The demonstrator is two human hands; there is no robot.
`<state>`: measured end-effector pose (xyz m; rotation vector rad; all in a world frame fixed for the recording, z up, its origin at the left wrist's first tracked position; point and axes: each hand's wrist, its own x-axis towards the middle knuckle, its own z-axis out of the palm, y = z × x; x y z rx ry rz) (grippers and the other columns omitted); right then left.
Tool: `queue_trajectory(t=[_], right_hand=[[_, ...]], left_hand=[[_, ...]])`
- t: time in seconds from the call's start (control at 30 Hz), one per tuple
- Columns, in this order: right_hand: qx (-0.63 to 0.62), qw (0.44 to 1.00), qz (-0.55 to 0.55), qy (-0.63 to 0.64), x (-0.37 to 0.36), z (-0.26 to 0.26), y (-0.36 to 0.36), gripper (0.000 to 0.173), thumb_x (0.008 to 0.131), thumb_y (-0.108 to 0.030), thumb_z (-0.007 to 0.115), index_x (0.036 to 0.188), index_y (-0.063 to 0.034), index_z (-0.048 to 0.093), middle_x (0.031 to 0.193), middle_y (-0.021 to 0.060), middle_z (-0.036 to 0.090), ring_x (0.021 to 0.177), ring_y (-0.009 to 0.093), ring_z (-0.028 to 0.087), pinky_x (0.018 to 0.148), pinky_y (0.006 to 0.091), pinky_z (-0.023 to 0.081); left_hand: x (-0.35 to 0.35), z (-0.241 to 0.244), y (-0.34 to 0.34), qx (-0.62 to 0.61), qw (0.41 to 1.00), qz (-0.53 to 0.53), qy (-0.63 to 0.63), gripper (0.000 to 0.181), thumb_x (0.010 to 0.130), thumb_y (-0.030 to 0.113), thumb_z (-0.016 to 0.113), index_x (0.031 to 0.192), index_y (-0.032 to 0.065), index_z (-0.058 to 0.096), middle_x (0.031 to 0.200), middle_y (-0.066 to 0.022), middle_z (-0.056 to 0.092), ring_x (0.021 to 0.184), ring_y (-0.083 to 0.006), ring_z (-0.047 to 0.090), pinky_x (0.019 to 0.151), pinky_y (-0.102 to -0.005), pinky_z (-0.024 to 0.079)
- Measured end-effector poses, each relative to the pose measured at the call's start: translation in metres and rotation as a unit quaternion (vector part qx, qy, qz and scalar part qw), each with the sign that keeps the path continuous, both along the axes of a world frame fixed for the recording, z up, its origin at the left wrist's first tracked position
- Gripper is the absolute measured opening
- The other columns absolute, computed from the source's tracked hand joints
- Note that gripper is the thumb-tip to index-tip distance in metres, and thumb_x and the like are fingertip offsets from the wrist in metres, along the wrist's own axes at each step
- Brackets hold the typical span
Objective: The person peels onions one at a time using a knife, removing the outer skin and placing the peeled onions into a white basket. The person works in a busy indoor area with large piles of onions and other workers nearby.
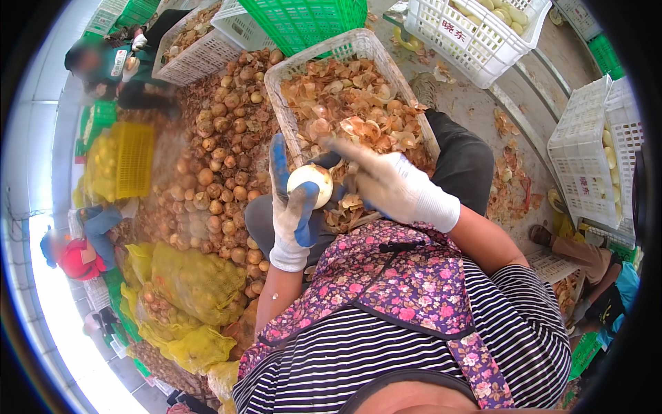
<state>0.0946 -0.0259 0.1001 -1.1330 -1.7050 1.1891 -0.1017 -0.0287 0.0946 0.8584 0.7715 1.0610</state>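
My left hand [295, 212], in a white knit glove with blue coated fingers, grips a peeled pale onion [310, 185] with a brownish top. To the right of the onion is my right hand [406, 189] in a white, soiled glove. Its fingers are blurred and stretch toward the onion, and whether they hold anything is unclear. Beneath both hands stands a dirty white plastic crate [279, 106], heaped with dry onion skins [357, 98]. The crate sits between my knees, just beyond my floral apron [382, 274].
Unpeeled onions [222, 155] cover the floor on the left, beside yellow mesh sacks [196, 279]. A green crate [305, 23] stands behind the skins crate. White crates of peeled onions [476, 41] rest on the right. Other people [85, 259] sit around the edges.
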Motion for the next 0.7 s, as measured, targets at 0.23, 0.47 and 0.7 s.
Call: queue_trajectory(t=[0.23, 0.47, 0.7], right_hand=[[0.089, 0.989, 0.086, -0.080, 0.008, 0.014, -0.018, 0.067, 0.089, -0.011, 0.061, 0.150, -0.0040, 0.033, 0.085, 0.0195, 0.067, 0.070, 0.036, 0.068, 0.061, 0.0429, 0.052], [0.044, 0.995, 0.011, -0.089, -0.003, -0.020, -0.009, 0.054, 0.092, -0.007, 0.053, 0.146, -0.0068, 0.043, 0.083, 0.0200, 0.067, 0.074, 0.033, 0.069, 0.064, 0.0397, 0.053], [-0.091, 0.992, -0.010, 0.085, 0.010, 0.015, -0.007, 0.050, 0.097, -0.015, 0.052, 0.145, -0.0018, 0.041, 0.092, 0.0178, 0.067, 0.078, 0.023, 0.067, 0.073, 0.0357, 0.052]], left_hand=[[0.008, -0.004, 0.000, 0.014, 1.000, 0.000, -0.016, 0.096, 0.091, 0.062, 0.057, 0.158, 0.0163, 0.006, 0.130, -0.0196, 0.057, 0.092, -0.0193, 0.066, 0.070, -0.0274, 0.057], [0.010, -0.005, -0.002, 0.006, 0.998, -0.012, 0.064, 0.084, 0.096, 0.054, 0.052, 0.158, 0.0158, 0.009, 0.133, -0.0220, 0.056, 0.076, -0.0150, 0.065, 0.062, -0.0228, 0.053], [-0.003, -0.013, 0.007, -0.127, 0.941, -0.080, -0.304, 0.089, 0.092, 0.063, 0.052, 0.158, 0.0189, 0.013, 0.138, -0.0315, 0.049, 0.057, -0.0156, 0.058, 0.058, -0.0261, 0.050]])
